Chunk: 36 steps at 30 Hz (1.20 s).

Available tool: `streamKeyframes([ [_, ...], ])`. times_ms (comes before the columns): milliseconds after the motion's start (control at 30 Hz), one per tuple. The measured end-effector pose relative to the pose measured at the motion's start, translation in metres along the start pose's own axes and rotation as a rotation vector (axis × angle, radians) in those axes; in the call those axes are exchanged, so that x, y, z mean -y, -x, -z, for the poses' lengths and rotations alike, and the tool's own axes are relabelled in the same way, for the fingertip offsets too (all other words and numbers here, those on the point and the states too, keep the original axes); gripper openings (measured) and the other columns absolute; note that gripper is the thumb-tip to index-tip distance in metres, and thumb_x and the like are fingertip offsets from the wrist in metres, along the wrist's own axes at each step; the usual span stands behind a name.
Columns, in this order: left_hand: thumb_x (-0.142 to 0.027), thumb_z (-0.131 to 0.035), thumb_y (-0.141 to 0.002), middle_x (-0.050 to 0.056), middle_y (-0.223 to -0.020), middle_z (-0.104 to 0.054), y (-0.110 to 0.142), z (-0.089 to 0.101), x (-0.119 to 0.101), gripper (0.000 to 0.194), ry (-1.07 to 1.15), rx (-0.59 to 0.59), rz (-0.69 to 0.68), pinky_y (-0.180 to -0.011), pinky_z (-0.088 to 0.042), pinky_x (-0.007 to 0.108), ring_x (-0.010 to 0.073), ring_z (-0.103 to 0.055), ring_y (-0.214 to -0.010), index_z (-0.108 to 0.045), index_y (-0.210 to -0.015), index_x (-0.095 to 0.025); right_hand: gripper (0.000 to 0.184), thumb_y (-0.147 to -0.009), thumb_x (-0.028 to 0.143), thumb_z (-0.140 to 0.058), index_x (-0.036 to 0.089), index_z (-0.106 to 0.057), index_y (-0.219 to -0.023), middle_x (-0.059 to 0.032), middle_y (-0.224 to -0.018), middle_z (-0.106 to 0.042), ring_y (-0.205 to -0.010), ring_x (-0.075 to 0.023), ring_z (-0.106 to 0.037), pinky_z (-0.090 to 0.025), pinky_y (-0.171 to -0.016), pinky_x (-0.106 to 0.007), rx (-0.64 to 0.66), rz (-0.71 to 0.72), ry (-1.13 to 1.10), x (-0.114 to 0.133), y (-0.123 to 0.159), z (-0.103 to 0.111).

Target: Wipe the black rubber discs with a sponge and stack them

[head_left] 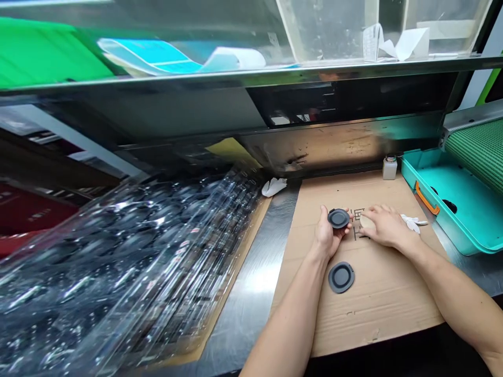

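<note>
A round dark-grey plastic lid-like part (338,218) is held up in my left hand (327,233), thumb and fingers at its rim. To the right, my right hand (383,224) has its fingers closed over a pale beige pad (367,223), low over the cardboard sheet (377,293). A second dark-grey part (341,277) of the same shape lies on the cardboard, below my left hand. Crumpled white cloth or tissue (412,222) shows just beyond my right wrist, partly hidden by it.
Stacked clear plastic trays (157,251) holding dark parts fill the left side. A turquoise bin (471,230) with an orange handle stands at right, beside a green conveyor belt (479,144). A small white bottle (390,167) stands at the back. Above runs a metal shelf edge (251,78).
</note>
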State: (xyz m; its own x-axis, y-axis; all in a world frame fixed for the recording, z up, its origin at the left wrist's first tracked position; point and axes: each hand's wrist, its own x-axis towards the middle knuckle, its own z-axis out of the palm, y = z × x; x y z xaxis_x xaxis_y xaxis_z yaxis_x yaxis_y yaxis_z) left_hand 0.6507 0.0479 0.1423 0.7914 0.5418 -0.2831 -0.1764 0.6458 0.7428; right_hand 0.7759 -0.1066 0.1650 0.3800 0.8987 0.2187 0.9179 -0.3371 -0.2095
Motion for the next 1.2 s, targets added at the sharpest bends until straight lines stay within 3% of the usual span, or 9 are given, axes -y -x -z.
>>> streamKeyframes([
  [100, -0.053, -0.030, -0.103, 0.014, -0.086, -0.073, -0.003, 0.002, 0.000, 0.055, 0.059, 0.008, -0.028, -0.052, -0.051, 0.025, 0.0165, -0.066, -0.062, -0.065, -0.105, -0.010, 0.026, -0.093, 0.028, -0.063, 0.022, -0.067, -0.118, -0.0124, -0.111, -0.065, -0.106, -0.0278, -0.056, -0.045, -0.090, -0.038, 0.046, 0.002, -0.040, 0.006, 0.000, -0.012],
  [267, -0.040, -0.029, -0.106, 0.013, -0.096, -0.073, -0.005, -0.001, 0.003, 0.045, 0.138, 0.021, -0.007, -0.070, -0.057, 0.030, 0.0184, -0.071, -0.080, -0.064, -0.107, -0.012, 0.034, -0.099, 0.035, -0.056, 0.020, -0.062, -0.129, -0.0134, -0.122, -0.061, -0.109, -0.0263, -0.052, -0.044, -0.096, -0.038, -0.185, -0.026, -0.144, 0.027, -0.005, -0.023],
  [400, -0.041, -0.033, -0.104, 0.014, -0.103, -0.074, -0.003, -0.001, 0.007, 0.044, 0.199, 0.117, 0.094, -0.086, -0.058, 0.036, 0.0224, -0.071, -0.096, -0.067, -0.106, -0.013, 0.036, -0.102, 0.032, -0.047, 0.023, -0.060, -0.134, -0.0134, -0.136, -0.056, -0.111, -0.0275, -0.048, -0.043, -0.097, -0.041, -0.131, 0.198, -0.078, 0.055, -0.004, -0.030],
  [533, -0.032, -0.035, -0.105, 0.013, -0.104, -0.074, -0.005, 0.003, 0.009, 0.038, 0.173, 0.060, 0.018, -0.093, -0.057, 0.036, 0.0207, -0.070, -0.099, -0.067, -0.102, -0.012, 0.039, -0.101, 0.027, -0.044, 0.021, -0.058, -0.137, -0.0167, -0.137, -0.055, -0.110, -0.0300, -0.047, -0.042, -0.094, -0.045, -0.112, 0.067, 0.058, 0.060, -0.004, -0.031],
  [633, -0.032, -0.038, -0.104, 0.015, -0.106, -0.074, -0.007, 0.005, 0.011, 0.037, 0.131, 0.061, 0.034, -0.096, -0.056, 0.037, 0.0218, -0.070, -0.102, -0.067, -0.103, -0.010, 0.041, -0.099, 0.025, -0.045, 0.019, -0.057, -0.137, -0.0173, -0.135, -0.056, -0.109, -0.0302, -0.047, -0.042, -0.093, -0.044, -0.063, 0.124, 0.112, 0.056, -0.003, -0.030],
  [700, -0.033, -0.040, -0.104, 0.017, -0.108, -0.074, -0.007, 0.006, 0.011, 0.036, 0.101, 0.043, 0.022, -0.095, -0.057, 0.039, 0.0228, -0.071, -0.102, -0.067, -0.105, -0.009, 0.042, -0.099, 0.023, -0.044, 0.018, -0.056, -0.139, -0.0178, -0.135, -0.055, -0.111, -0.0309, -0.047, -0.041, -0.093, -0.044, -0.046, 0.135, 0.147, 0.050, -0.005, -0.029],
  [867, -0.035, -0.036, -0.104, 0.020, -0.111, -0.072, -0.002, 0.002, 0.006, 0.041, 0.040, 0.070, 0.059, -0.081, -0.061, 0.034, 0.0238, -0.072, -0.096, -0.065, -0.112, -0.006, 0.037, -0.103, 0.033, -0.039, 0.020, -0.064, -0.128, -0.0142, -0.133, -0.058, -0.112, -0.0305, -0.047, -0.039, -0.095, -0.042, -0.119, -0.160, 0.130, 0.022, -0.011, -0.024],
  [1033, -0.040, -0.029, -0.105, 0.020, -0.109, -0.070, 0.002, 0.001, -0.007, 0.046, 0.220, 0.099, 0.194, -0.066, -0.059, 0.024, 0.0205, -0.071, -0.091, -0.060, -0.122, -0.010, 0.034, -0.103, 0.038, -0.043, 0.024, -0.066, -0.124, -0.0102, -0.130, -0.062, -0.112, -0.0272, -0.048, -0.037, -0.097, -0.037, -0.068, -0.180, 0.056, 0.011, -0.007, -0.023],
  [1200, -0.042, -0.026, -0.104, 0.020, -0.106, -0.067, 0.007, 0.005, -0.017, 0.047, 0.361, 0.154, 0.214, -0.054, -0.053, 0.022, 0.0176, -0.065, -0.077, -0.063, -0.110, -0.014, 0.033, -0.098, 0.041, -0.053, 0.025, -0.066, -0.124, -0.0094, -0.124, -0.065, -0.113, -0.0264, -0.052, -0.038, -0.097, -0.035, -0.015, -0.176, 0.047, 0.006, -0.006, -0.028],
])
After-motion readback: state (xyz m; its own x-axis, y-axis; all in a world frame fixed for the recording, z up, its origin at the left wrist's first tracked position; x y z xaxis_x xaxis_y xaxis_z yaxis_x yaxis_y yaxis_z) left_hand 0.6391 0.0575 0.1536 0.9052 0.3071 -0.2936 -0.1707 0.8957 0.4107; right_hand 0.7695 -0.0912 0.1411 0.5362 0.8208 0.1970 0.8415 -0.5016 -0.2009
